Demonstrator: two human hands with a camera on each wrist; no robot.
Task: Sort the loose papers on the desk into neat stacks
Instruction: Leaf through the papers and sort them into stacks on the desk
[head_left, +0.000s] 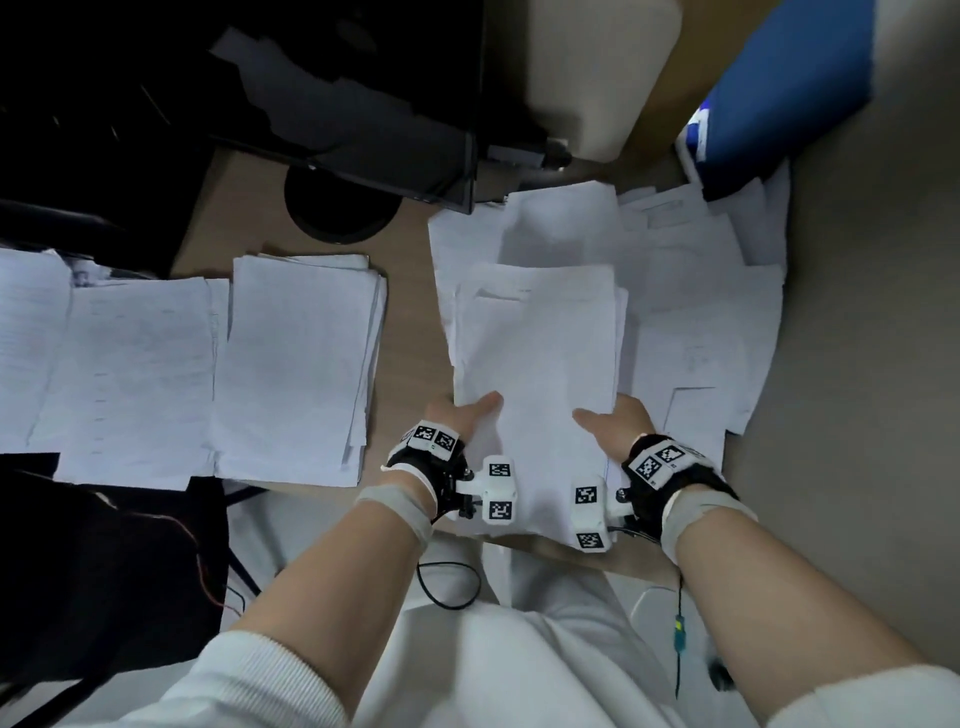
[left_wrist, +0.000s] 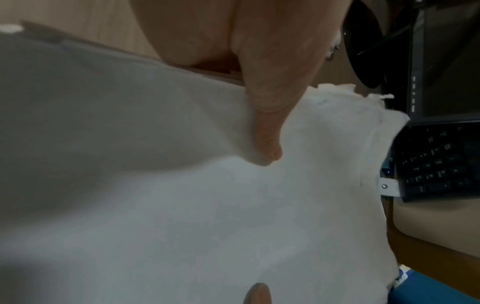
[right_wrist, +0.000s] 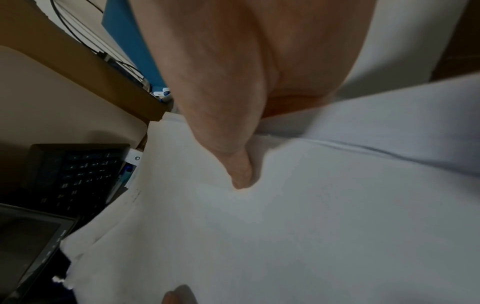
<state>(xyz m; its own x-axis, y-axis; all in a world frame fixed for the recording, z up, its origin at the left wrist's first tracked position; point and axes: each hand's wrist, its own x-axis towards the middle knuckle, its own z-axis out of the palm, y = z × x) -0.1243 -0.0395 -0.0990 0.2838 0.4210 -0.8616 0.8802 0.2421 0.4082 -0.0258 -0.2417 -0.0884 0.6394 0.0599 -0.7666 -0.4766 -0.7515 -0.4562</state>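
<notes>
A bundle of white papers (head_left: 540, 338) is held over the desk by its near end, between both hands. My left hand (head_left: 465, 418) grips the bundle's left edge and my right hand (head_left: 610, 426) its right edge. Each thumb lies on top; the fingers are hidden underneath. In the left wrist view the thumb (left_wrist: 265, 133) presses into the top sheet (left_wrist: 233, 216). The right wrist view shows the right thumb (right_wrist: 233, 156) dented into the sheet (right_wrist: 298, 236). Loose sheets (head_left: 701, 312) lie spread under and to the right of the bundle. Three neater stacks (head_left: 296, 364) (head_left: 130, 374) (head_left: 26, 338) lie side by side on the left.
A dark monitor (head_left: 363, 119) on a round base (head_left: 337, 208) stands at the back left, with a black keyboard (left_wrist: 439, 164) beyond the papers. A blue object (head_left: 779, 88) sits at the back right. A black bag (head_left: 104, 571) is at my lower left. The desk's front edge (head_left: 561, 553) runs under my wrists.
</notes>
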